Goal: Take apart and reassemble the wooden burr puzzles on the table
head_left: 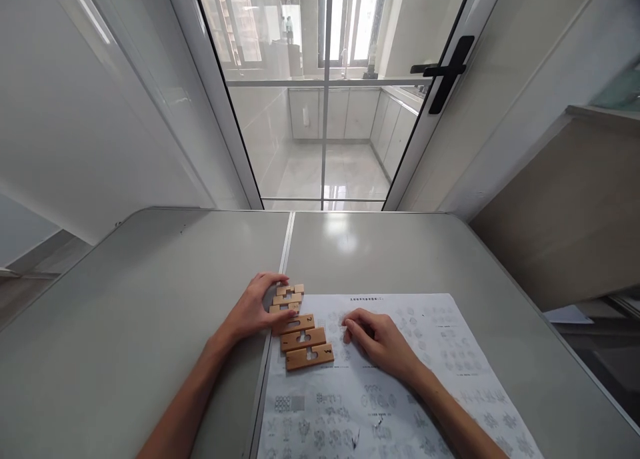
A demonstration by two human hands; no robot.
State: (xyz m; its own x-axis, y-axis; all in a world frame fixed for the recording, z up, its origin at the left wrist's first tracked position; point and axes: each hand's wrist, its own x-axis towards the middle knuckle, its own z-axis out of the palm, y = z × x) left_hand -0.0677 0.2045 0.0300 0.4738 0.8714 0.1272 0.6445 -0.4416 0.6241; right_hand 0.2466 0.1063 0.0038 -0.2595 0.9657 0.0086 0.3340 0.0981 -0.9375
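My left hand (256, 307) reaches around a small group of light wooden puzzle pieces (287, 299), fingertips at their far end and thumb at the near side. The thumb tip lies over a brown notched piece marked 2 (303, 322). Closer to me, two more brown notched pieces, a middle one (303, 340) and a front one marked 3 (310, 357), lie in a staggered row, with gaps cut in their edges. My right hand (373, 332) rests on the printed sheet (345, 382), its fingers curled in and no object showing in them.
The grey table (150, 299) has a seam strip (287, 242) down its middle, beside the pieces. Beyond its far edge stands a glazed door with a black handle (447, 72). A brown panel (555, 206) is off to the right.
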